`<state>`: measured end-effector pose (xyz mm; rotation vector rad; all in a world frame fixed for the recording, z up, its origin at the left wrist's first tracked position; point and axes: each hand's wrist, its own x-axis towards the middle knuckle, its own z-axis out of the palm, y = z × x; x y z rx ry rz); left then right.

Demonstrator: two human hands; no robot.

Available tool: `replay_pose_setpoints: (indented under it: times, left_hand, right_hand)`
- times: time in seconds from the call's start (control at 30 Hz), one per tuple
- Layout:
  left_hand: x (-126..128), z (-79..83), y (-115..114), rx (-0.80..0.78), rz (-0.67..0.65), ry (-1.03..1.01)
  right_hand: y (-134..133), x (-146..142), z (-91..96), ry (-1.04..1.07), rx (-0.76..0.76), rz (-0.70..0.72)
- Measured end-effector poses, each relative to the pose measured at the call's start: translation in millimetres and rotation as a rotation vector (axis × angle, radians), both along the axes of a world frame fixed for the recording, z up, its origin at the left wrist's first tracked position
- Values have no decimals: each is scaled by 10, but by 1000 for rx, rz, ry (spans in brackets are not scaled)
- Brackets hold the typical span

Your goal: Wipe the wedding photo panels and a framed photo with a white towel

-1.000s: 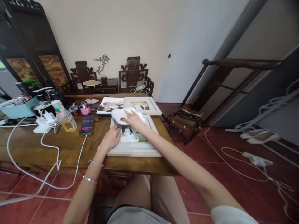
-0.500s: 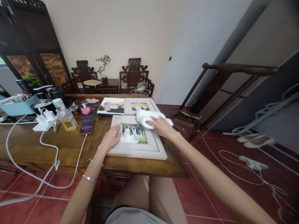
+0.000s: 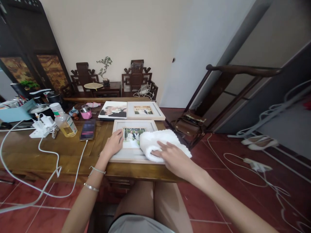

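A light wooden picture frame (image 3: 136,160) lies flat near the front edge of the table, a photo of two people (image 3: 130,137) inside it. My left hand (image 3: 113,142) rests on the left side of this frame, fingers stretched out over its border. In my right hand (image 3: 173,158) is a folded white towel (image 3: 157,139), pressed on the frame's right part. The towel hides the frame's right side and part of the photo. Behind it lie a second picture frame (image 3: 157,111) and a photo album (image 3: 104,112).
To the left on the table (image 3: 65,153) are a phone (image 3: 87,130) on a charging cable, a bottle of yellow liquid (image 3: 66,124), a pink cup (image 3: 86,112) and white plugs (image 3: 43,125). A chair with a brown bag (image 3: 187,127) stands at the right.
My right hand has brought the towel from the frame's upper right down toward its lower right, and the towel now looks more spread. My left hand keeps its place on the frame.
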<state>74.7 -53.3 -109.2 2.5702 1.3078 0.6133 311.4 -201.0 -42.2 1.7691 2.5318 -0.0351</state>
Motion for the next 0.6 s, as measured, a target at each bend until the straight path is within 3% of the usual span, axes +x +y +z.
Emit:
replay_pose_setpoints:
  times: [0.1, 0.2, 0.3, 0.37, 0.47, 0.6]
  left_hand:
    - [-8, 3, -3, 13, -8, 3]
    - [-23, -12, 18, 12, -14, 4]
    - [-29, -30, 39, 7, -8, 5]
    - [-24, -35, 44, 11, -4, 14]
    - [-9, -28, 35, 14, 0, 29]
    - [3, -27, 22, 10, 8, 20]
  right_hand:
    - [216, 8, -56, -4, 70, -54]
    - [639, 55, -126, -9, 176, -97]
    - [1007, 129, -214, 0, 196, -128]
    - [1106, 173, -272, 18, 193, -129]
    - [996, 193, -295, 35, 178, -106]
    - [502, 94, -112, 54, 15, -43]
